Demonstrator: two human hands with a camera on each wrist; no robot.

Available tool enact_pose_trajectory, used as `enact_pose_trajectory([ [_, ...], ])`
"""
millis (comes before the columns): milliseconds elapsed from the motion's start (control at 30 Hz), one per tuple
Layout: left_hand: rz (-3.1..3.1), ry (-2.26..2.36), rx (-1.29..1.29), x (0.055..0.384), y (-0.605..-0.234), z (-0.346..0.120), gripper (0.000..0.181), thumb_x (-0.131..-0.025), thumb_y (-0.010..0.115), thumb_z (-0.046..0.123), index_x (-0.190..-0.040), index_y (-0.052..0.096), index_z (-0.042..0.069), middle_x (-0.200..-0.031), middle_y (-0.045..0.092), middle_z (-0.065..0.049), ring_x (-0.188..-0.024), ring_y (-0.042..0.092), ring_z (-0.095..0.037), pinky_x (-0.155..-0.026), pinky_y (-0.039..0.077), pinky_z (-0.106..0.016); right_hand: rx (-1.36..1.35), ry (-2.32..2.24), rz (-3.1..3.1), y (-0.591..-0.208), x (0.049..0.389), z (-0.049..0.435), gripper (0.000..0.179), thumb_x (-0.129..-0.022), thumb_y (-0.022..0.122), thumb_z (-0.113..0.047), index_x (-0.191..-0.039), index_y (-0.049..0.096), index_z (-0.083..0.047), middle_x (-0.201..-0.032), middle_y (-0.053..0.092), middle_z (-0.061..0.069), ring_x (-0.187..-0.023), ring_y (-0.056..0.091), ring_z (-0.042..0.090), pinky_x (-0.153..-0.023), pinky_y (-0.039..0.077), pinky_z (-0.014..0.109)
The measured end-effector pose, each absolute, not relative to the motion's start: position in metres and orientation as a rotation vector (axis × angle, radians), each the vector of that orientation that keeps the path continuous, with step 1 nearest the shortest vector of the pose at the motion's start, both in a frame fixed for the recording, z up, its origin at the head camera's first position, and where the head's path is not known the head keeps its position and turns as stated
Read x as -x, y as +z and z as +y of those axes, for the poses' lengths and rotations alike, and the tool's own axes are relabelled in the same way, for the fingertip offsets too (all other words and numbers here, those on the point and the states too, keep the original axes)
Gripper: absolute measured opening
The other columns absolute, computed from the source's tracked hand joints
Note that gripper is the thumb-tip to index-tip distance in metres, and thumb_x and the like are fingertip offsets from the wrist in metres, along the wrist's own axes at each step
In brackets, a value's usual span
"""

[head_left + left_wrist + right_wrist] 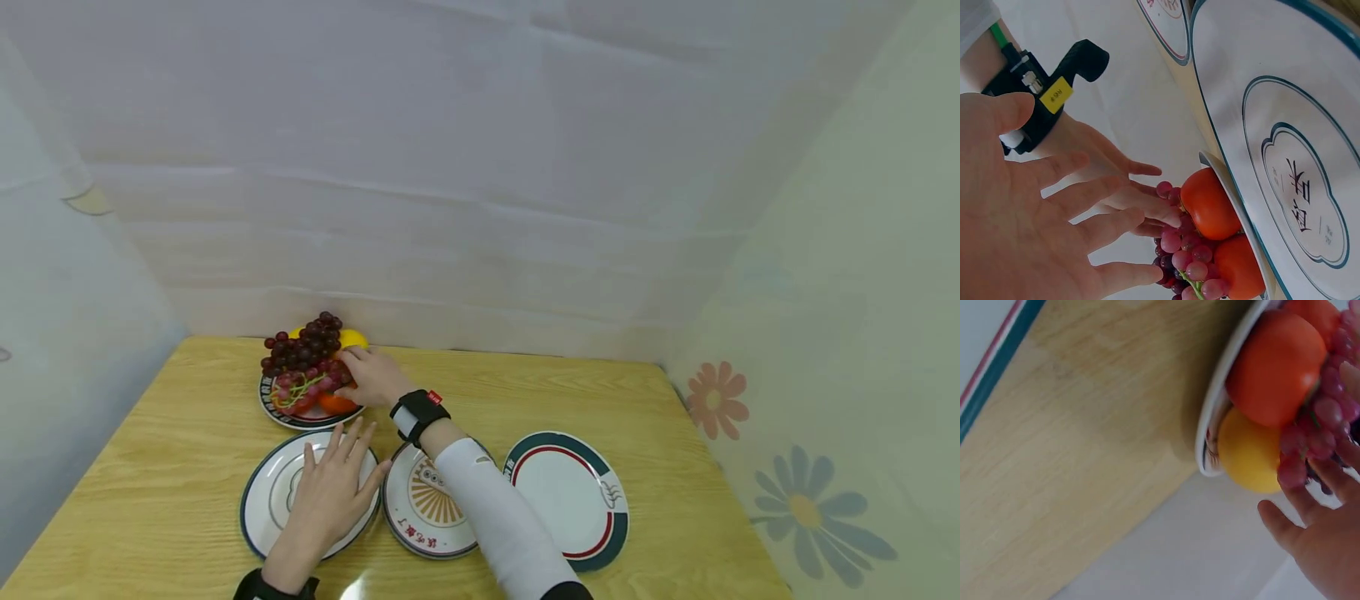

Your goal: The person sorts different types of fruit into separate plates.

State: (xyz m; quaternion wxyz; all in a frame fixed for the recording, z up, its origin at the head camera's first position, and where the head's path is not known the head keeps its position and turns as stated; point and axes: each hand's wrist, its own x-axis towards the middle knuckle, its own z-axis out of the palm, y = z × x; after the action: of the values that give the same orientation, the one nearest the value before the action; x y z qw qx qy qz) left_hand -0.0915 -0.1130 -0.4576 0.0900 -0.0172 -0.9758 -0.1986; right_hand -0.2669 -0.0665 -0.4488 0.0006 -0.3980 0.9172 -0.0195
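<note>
The red grapes [306, 385] lie on the fruit plate [267, 407] at the surface's far left, dark grapes [300, 350] behind them and tomatoes [336, 405] in front, their bunch slanting rightward toward my right hand [381, 379]. They sit just left of that hand, the nearer one; its fingers touch them, but I can't tell whether they grip. My left hand [330, 492], fingers spread, is over the blue-rimmed plate [258, 500].
</note>
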Motion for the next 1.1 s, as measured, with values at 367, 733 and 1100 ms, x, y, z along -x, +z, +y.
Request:
enact_pose_trajectory([
  [367, -2.893, -0.572, 0.050, 0.090, -0.457, -0.115, 0.056, -0.094, 0.054, 0.043, -0.139, 0.048, 0.011, -0.145, 0.046, -0.017, -0.137, 0.036, -0.043, -0.101, 0.023, -0.077, 1.127, -0.388, 2.875, -0.465, 0.270, -0.064, 0.053, -0.083, 0.066, -0.045, -0.125, 0.051, -0.017, -0.122, 0.052, 0.004, -0.102, 0.056, 0.015, -0.089, 0.052, 0.022],
  [733, -2.928, -0.569, 0.021, 0.091, -0.457, -0.123, 0.056, -0.095, 0.052, 0.043, -0.140, 0.048, 0.010, -0.147, 0.042, -0.019, -0.137, 0.034, -0.044, -0.101, 0.021, -0.077, 1.073, -1.113, 2.552, -0.457, 0.278, -0.048, 0.027, -0.091, 0.060, -0.028, -0.108, 0.060, -0.007, -0.089, 0.059, 0.005, -0.075, 0.051, 0.008, -0.063, 0.043, 0.012],
  [1100, -2.947, -0.577, 0.013, 0.093, -0.456, -0.127, 0.056, -0.096, 0.050, 0.041, -0.141, 0.045, 0.010, -0.149, 0.040, -0.019, -0.138, 0.032, -0.045, -0.102, 0.019, -0.077, 1.123, -1.591, 2.457, -0.404, 0.257, 0.019, 0.020, -0.090, 0.059, -0.005, -0.105, 0.057, 0.008, -0.098, 0.065, 0.025, -0.085, 0.069, 0.034, -0.070, 0.059, 0.024],
])
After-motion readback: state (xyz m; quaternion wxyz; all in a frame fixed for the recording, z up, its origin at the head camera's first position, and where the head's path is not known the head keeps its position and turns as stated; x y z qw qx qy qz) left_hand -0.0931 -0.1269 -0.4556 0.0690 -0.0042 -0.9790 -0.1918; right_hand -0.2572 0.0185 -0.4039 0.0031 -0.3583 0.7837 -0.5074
